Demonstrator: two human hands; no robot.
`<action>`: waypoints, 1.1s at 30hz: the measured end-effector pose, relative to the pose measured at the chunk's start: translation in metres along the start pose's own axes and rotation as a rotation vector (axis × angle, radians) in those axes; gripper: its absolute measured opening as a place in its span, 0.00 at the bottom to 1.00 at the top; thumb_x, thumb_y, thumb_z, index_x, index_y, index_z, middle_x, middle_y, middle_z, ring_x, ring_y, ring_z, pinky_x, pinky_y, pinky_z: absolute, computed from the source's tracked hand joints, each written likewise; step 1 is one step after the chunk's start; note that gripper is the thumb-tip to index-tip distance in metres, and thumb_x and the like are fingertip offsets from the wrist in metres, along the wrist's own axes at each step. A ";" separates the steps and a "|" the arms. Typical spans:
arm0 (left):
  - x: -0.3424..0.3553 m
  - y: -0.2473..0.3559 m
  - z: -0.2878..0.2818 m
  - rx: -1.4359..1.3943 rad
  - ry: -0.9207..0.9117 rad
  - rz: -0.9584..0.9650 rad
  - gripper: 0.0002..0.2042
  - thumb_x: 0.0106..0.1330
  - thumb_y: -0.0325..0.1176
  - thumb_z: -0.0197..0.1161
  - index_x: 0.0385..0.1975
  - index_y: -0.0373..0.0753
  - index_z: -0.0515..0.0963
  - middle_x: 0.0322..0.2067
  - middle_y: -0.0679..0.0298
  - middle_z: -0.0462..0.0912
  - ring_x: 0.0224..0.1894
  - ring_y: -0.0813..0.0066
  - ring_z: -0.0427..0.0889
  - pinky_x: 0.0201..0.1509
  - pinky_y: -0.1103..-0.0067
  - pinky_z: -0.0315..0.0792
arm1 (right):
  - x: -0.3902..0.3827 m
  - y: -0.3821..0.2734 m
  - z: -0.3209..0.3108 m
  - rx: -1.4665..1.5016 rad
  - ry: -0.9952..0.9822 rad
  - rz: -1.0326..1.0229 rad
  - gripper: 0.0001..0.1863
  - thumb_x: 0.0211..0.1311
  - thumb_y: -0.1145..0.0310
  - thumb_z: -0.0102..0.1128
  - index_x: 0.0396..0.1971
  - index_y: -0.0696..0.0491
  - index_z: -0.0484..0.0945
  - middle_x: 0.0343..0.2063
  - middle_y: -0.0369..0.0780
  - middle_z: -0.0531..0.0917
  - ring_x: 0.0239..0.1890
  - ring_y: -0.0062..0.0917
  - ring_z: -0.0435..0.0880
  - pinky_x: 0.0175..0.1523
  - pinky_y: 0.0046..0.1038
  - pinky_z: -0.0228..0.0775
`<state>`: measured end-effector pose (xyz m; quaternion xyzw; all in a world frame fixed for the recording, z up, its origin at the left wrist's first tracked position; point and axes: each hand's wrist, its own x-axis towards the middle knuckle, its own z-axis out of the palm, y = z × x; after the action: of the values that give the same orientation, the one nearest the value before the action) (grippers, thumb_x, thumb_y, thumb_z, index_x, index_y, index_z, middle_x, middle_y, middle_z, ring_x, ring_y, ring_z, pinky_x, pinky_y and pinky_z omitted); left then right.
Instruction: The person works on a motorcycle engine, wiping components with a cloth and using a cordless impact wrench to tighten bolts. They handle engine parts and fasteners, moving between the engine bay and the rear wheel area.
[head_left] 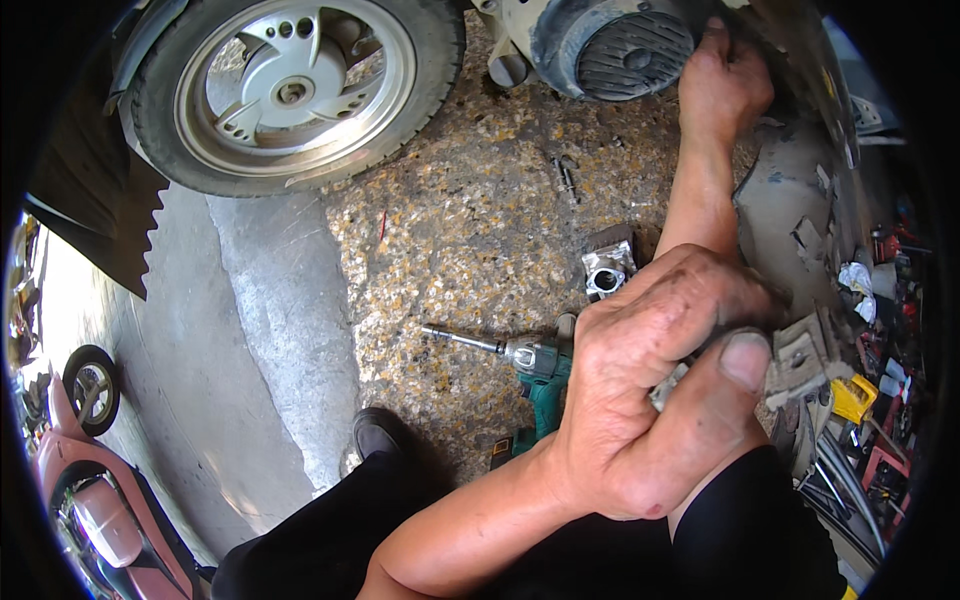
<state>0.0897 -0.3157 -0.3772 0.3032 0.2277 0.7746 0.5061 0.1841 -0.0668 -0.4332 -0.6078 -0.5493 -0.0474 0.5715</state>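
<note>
My left hand (pixel 660 400) is in the middle right, close to the view. Its thumb and fingers are pinched on a dirty grey piece (pixel 800 358) with a ragged edge, perhaps a folded rag; the fingers hide part of it. Farther off, my right hand (pixel 725 85) is closed at the edge of a scooter engine's round, slatted fan cover (pixel 637 58). Its thumb points up, and I cannot make out what the fingers hold. Below that forearm, a silver metal part with a round bore (pixel 607 272) sits on the ground. A green cordless drill (pixel 543 385) with a long socket lies beside my left hand.
The scooter's wheel (pixel 292 95) stands at the far left. Small bolts (pixel 567 178) and a thin red piece (pixel 383 225) lie on the speckled ground (pixel 450 240). Tools and a yellow piece (pixel 853 398) crowd the right side. A pink scooter (pixel 105 510) stands at lower left. My shoe (pixel 378 434) is near the drill.
</note>
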 end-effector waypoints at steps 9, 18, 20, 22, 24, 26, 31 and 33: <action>0.001 0.009 0.004 -0.042 0.065 -0.105 0.06 0.59 0.24 0.55 0.31 0.27 0.76 0.28 0.54 0.78 0.31 0.64 0.77 0.38 0.74 0.72 | 0.000 -0.006 0.002 0.030 0.029 -0.084 0.20 0.60 0.55 0.60 0.32 0.60 0.84 0.29 0.52 0.85 0.34 0.40 0.85 0.44 0.34 0.73; 0.004 0.007 -0.023 -0.027 -0.094 -0.143 0.23 0.65 0.42 0.55 0.52 0.29 0.73 0.49 0.47 0.78 0.53 0.52 0.78 0.58 0.55 0.72 | -0.107 0.006 -0.037 0.062 -0.061 0.080 0.16 0.62 0.65 0.63 0.40 0.62 0.74 0.33 0.42 0.81 0.34 0.25 0.80 0.41 0.28 0.73; 0.017 0.006 -0.033 -0.090 -0.058 -0.137 0.25 0.64 0.43 0.54 0.56 0.31 0.72 0.52 0.48 0.78 0.55 0.49 0.77 0.58 0.50 0.71 | -0.172 0.006 -0.083 0.254 -0.157 0.460 0.06 0.61 0.73 0.60 0.33 0.58 0.73 0.29 0.38 0.79 0.27 0.21 0.79 0.32 0.24 0.71; 0.038 0.007 -0.044 -0.210 -0.104 -0.146 0.26 0.65 0.44 0.53 0.58 0.33 0.72 0.54 0.49 0.78 0.56 0.49 0.77 0.59 0.48 0.70 | -0.237 -0.004 -0.146 -0.081 -0.553 0.518 0.13 0.54 0.69 0.66 0.35 0.59 0.74 0.29 0.46 0.79 0.27 0.40 0.80 0.36 0.39 0.72; 0.053 0.017 -0.053 -0.339 -0.171 -0.174 0.23 0.67 0.45 0.50 0.52 0.32 0.75 0.49 0.51 0.80 0.54 0.53 0.78 0.59 0.54 0.70 | -0.282 -0.016 -0.189 -0.265 -0.732 0.432 0.16 0.52 0.67 0.69 0.35 0.59 0.74 0.32 0.47 0.79 0.33 0.42 0.80 0.41 0.40 0.74; 0.064 0.030 -0.054 -0.311 -0.140 -0.180 0.21 0.69 0.45 0.50 0.46 0.32 0.79 0.44 0.52 0.83 0.51 0.57 0.79 0.58 0.62 0.71 | -0.307 -0.021 -0.205 -0.363 -0.780 0.391 0.19 0.49 0.66 0.72 0.35 0.58 0.73 0.36 0.47 0.78 0.38 0.42 0.79 0.43 0.40 0.74; 0.079 0.046 -0.026 0.507 -0.098 0.008 0.10 0.64 0.40 0.66 0.33 0.38 0.85 0.31 0.65 0.85 0.34 0.78 0.79 0.46 0.80 0.69 | -0.327 -0.024 -0.226 -0.399 -0.825 0.583 0.26 0.43 0.68 0.74 0.41 0.61 0.72 0.42 0.50 0.75 0.46 0.44 0.75 0.52 0.40 0.70; 0.066 0.041 -0.010 0.599 -0.013 -0.030 0.12 0.68 0.40 0.63 0.26 0.40 0.83 0.24 0.71 0.82 0.28 0.86 0.74 0.43 0.84 0.66 | -0.330 -0.021 -0.232 -0.364 -0.810 0.570 0.26 0.44 0.67 0.75 0.41 0.61 0.73 0.41 0.49 0.75 0.45 0.44 0.76 0.50 0.41 0.71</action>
<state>0.0361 -0.2711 -0.3412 0.4404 0.4472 0.6636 0.4071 0.1716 -0.4478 -0.5662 -0.7920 -0.5222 0.2539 0.1887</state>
